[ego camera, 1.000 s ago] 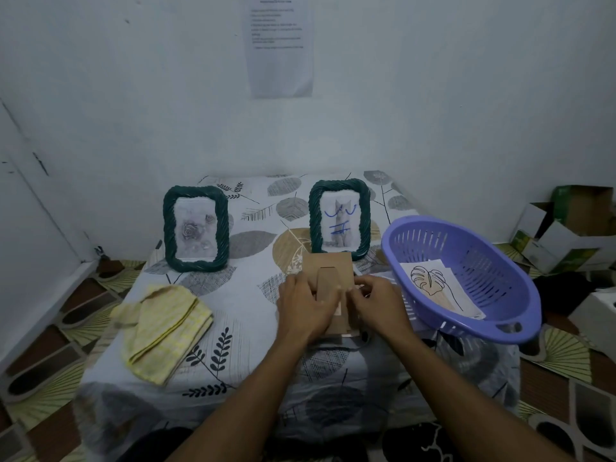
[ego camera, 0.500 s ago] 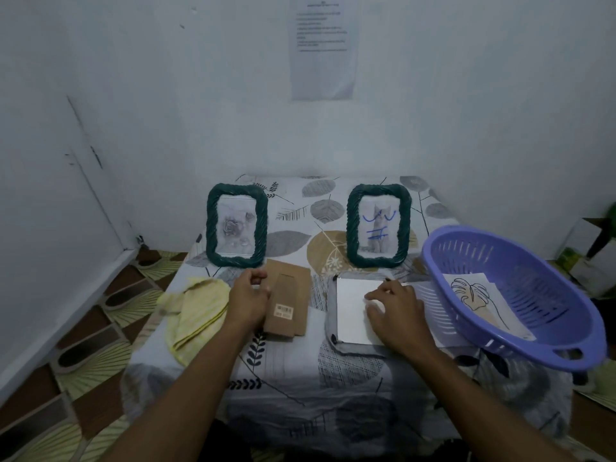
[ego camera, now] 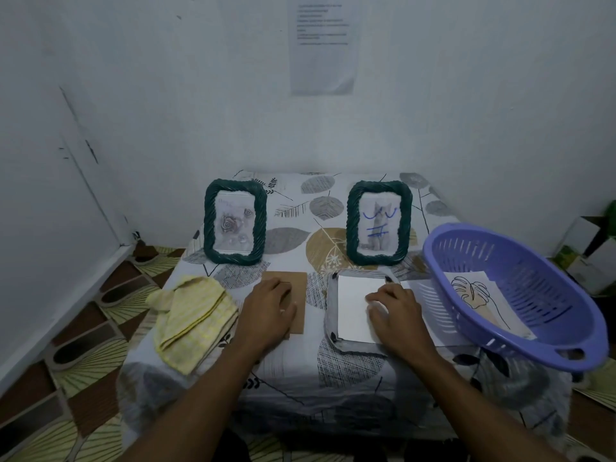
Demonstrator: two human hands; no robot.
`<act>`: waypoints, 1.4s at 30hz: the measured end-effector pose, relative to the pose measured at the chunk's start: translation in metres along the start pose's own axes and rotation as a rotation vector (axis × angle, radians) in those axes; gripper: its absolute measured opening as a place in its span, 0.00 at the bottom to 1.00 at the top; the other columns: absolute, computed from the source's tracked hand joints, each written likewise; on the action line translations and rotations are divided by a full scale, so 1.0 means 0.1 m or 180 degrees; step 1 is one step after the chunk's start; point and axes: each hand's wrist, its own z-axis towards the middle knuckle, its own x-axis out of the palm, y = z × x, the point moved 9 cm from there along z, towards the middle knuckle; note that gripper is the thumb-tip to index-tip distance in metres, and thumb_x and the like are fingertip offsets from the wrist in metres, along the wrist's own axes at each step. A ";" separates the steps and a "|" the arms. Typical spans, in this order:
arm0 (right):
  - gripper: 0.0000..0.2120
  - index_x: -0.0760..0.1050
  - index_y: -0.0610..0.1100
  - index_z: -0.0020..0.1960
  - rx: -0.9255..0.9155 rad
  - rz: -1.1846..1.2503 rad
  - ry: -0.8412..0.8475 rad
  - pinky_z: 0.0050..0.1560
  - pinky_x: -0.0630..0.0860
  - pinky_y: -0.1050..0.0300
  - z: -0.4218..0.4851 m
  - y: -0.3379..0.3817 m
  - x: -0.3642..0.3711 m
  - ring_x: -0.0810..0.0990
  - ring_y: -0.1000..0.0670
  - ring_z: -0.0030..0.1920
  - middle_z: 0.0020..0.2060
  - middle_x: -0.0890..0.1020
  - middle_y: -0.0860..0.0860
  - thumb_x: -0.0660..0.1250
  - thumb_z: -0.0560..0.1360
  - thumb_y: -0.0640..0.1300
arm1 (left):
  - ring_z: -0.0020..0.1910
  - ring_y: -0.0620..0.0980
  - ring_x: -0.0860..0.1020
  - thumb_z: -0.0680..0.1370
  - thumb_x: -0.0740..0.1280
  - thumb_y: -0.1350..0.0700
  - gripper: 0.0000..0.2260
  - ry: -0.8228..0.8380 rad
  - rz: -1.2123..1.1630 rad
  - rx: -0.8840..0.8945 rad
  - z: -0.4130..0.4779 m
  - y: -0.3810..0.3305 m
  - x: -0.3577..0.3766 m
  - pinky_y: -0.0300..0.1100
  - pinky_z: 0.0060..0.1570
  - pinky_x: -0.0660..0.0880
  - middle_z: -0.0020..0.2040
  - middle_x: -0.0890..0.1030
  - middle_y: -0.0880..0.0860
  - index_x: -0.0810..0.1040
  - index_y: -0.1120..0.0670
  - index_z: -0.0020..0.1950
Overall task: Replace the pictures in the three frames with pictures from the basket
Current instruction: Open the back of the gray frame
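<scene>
Fingers (ego camera: pixel 266 287) of the left hand (ego camera: pixel 268 311) lie close together, flat on a brown backing board (ego camera: pixel 299 296); nothing is pinched. Fingers (ego camera: pixel 380 296) of the right hand (ego camera: pixel 398 316) are bent, with the tips pressed on the white sheet (ego camera: pixel 353 305) inside the face-down frame (ego camera: pixel 330 315). Whether they pinch its edge cannot be told. Board and face-down frame lie apart, with a strip of tabletop (ego camera: pixel 300 371) between the two hands.

Surface: the tabletop is covered with a leaf-patterned cloth and set against white walls. Beyond the left fingers stands an upright green frame (ego camera: pixel 208 225) showing a rose picture (ego camera: pixel 235 225). Beyond the right fingers stands a second green frame (ego camera: pixel 350 225) showing a cat picture (ego camera: pixel 378 228) marked in blue. Outboard of the right fingers sits the purple basket (ego camera: pixel 546 295), at the right tabletop edge, holding a leaf drawing (ego camera: pixel 471 295). A loose white paper (ego camera: pixel 421 295) lies between face-down frame and basket, partly under the basket. Outboard of the left fingers lies a folded yellow cloth (ego camera: pixel 193 315), near the board and reaching the left edge.

Edges and room: open cloth runs from both wrists to the near edge, and between the two upright frames. A printed notice (ego camera: pixel 321 45) hangs on the far wall. Patterned floor tiles (ego camera: pixel 83 345) lie to the left; cardboard boxes (ego camera: pixel 593 251) stand to the right, behind the basket
</scene>
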 end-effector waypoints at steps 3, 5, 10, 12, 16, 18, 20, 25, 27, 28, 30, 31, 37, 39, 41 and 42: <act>0.17 0.81 0.47 0.55 0.0011 -0.0010 0.0020 0.56 0.68 0.49 0.00 -0.01 0.01 0.72 0.46 0.56 0.55 0.76 0.49 0.58 0.73 0.49 | 0.61 0.56 0.73 0.76 0.66 0.53 0.16 -0.0086 0.0107 0.0075 -0.04 -0.04 -0.02 0.49 0.60 0.70 0.64 0.76 0.56 0.77 0.56 0.62; 0.17 0.81 0.47 0.55 -0.0041 -0.0006 0.0021 0.56 0.69 0.49 0.00 0.00 0.03 0.72 0.46 0.57 0.55 0.76 0.49 0.58 0.74 0.49 | 0.62 0.56 0.73 0.77 0.65 0.52 0.15 -0.0131 0.0261 0.0056 -0.03 -0.07 -0.04 0.49 0.60 0.69 0.64 0.76 0.55 0.77 0.56 0.62; 0.16 0.81 0.46 0.55 -0.0063 0.0074 0.0032 0.57 0.70 0.49 0.00 0.01 0.03 0.72 0.47 0.57 0.55 0.76 0.49 0.58 0.74 0.48 | 0.62 0.54 0.72 0.77 0.64 0.50 0.13 -0.0309 -0.0042 0.0408 0.05 -0.50 -0.08 0.49 0.61 0.67 0.62 0.76 0.52 0.79 0.53 0.57; 0.18 0.80 0.44 0.57 -0.0053 0.0129 0.0019 0.58 0.68 0.55 0.00 -0.01 0.02 0.72 0.47 0.58 0.56 0.75 0.47 0.55 0.75 0.46 | 0.63 0.52 0.71 0.76 0.64 0.46 0.14 -0.0091 -0.0092 0.0429 0.08 -0.71 0.07 0.47 0.62 0.68 0.64 0.75 0.52 0.80 0.53 0.55; 0.16 0.78 0.39 0.60 0.0039 0.0179 -0.0033 0.62 0.61 0.64 -0.01 -0.08 0.00 0.72 0.46 0.61 0.60 0.75 0.44 0.56 0.78 0.38 | 0.67 0.54 0.66 0.74 0.65 0.39 0.23 0.0104 0.0342 0.0093 0.12 -0.83 0.32 0.49 0.65 0.65 0.67 0.72 0.55 0.79 0.56 0.57; 0.15 0.78 0.39 0.60 -0.0022 0.0181 -0.0082 0.62 0.63 0.62 -0.01 -0.08 0.01 0.73 0.46 0.61 0.60 0.75 0.44 0.57 0.78 0.34 | 0.66 0.54 0.66 0.74 0.65 0.38 0.23 0.0034 0.0442 0.0035 0.12 -0.86 0.35 0.48 0.64 0.65 0.66 0.72 0.55 0.79 0.56 0.56; 0.15 0.78 0.38 0.60 -0.0069 0.0192 -0.0105 0.63 0.65 0.60 0.00 -0.09 0.01 0.73 0.46 0.61 0.60 0.76 0.44 0.58 0.77 0.33 | 0.65 0.53 0.67 0.73 0.67 0.40 0.21 -0.0016 0.0412 0.0003 0.10 -0.88 0.36 0.47 0.63 0.66 0.64 0.73 0.54 0.79 0.55 0.55; 0.16 0.78 0.39 0.59 -0.0112 0.0261 -0.0170 0.62 0.65 0.60 -0.01 -0.09 -0.01 0.73 0.46 0.61 0.59 0.76 0.44 0.58 0.77 0.32 | 0.58 0.52 0.71 0.71 0.73 0.45 0.16 -0.0220 -0.0085 -0.0124 0.08 -0.86 0.36 0.48 0.57 0.71 0.56 0.75 0.52 0.78 0.55 0.50; 0.16 0.78 0.39 0.59 -0.0136 0.0282 -0.0174 0.62 0.65 0.60 -0.01 -0.09 -0.02 0.73 0.46 0.61 0.59 0.76 0.44 0.57 0.77 0.32 | 0.54 0.52 0.72 0.69 0.75 0.48 0.15 -0.0272 -0.0325 -0.0173 0.09 -0.84 0.36 0.49 0.54 0.73 0.51 0.75 0.51 0.77 0.54 0.48; 0.16 0.78 0.39 0.59 -0.0145 0.0287 -0.0174 0.62 0.66 0.59 -0.01 -0.09 -0.02 0.73 0.46 0.61 0.59 0.76 0.44 0.57 0.77 0.32 | 0.53 0.52 0.73 0.69 0.75 0.48 0.14 -0.0280 -0.0391 -0.0210 0.08 -0.83 0.37 0.50 0.53 0.73 0.50 0.76 0.51 0.77 0.54 0.48; 0.16 0.78 0.40 0.59 -0.0161 0.0290 -0.0174 0.62 0.69 0.56 0.00 -0.09 -0.02 0.74 0.46 0.61 0.59 0.76 0.45 0.57 0.77 0.32 | 0.51 0.52 0.73 0.68 0.75 0.49 0.15 -0.0306 -0.0427 -0.0233 0.08 -0.82 0.37 0.51 0.51 0.73 0.48 0.78 0.52 0.77 0.54 0.49; 0.16 0.78 0.40 0.59 -0.0167 0.0284 -0.0175 0.62 0.69 0.54 -0.01 -0.09 -0.02 0.73 0.46 0.61 0.60 0.76 0.45 0.57 0.77 0.32 | 0.51 0.52 0.74 0.68 0.75 0.49 0.16 -0.0322 -0.0429 -0.0225 0.08 -0.82 0.37 0.51 0.51 0.74 0.48 0.79 0.51 0.77 0.54 0.50; 0.15 0.78 0.40 0.59 -0.0129 0.0312 -0.0151 0.63 0.69 0.53 -0.01 -0.09 0.00 0.73 0.46 0.63 0.60 0.76 0.46 0.57 0.77 0.33 | 0.50 0.51 0.73 0.69 0.76 0.52 0.16 -0.0467 -0.0586 -0.0227 0.04 -0.86 0.34 0.51 0.50 0.74 0.48 0.80 0.50 0.77 0.54 0.52; 0.15 0.79 0.39 0.59 -0.0129 0.0321 -0.0152 0.63 0.69 0.54 -0.01 -0.09 0.00 0.73 0.47 0.63 0.60 0.76 0.45 0.58 0.78 0.33 | 0.49 0.51 0.73 0.68 0.76 0.54 0.15 -0.0470 -0.0660 -0.0247 0.04 -0.87 0.34 0.52 0.50 0.74 0.46 0.78 0.49 0.76 0.53 0.51; 0.15 0.79 0.40 0.59 -0.0132 0.0328 -0.0142 0.64 0.68 0.54 -0.01 -0.09 0.00 0.72 0.47 0.63 0.60 0.76 0.46 0.57 0.78 0.34 | 0.47 0.50 0.73 0.68 0.76 0.55 0.15 -0.0481 -0.0720 -0.0337 0.04 -0.84 0.32 0.52 0.49 0.74 0.42 0.77 0.46 0.76 0.52 0.50; 0.15 0.78 0.40 0.60 -0.0134 0.0321 -0.0134 0.63 0.68 0.54 -0.01 -0.09 0.00 0.72 0.47 0.63 0.60 0.75 0.46 0.57 0.78 0.34 | 0.46 0.49 0.73 0.68 0.76 0.55 0.15 -0.0510 -0.0710 -0.0387 0.04 -0.83 0.30 0.51 0.48 0.74 0.41 0.76 0.45 0.76 0.51 0.51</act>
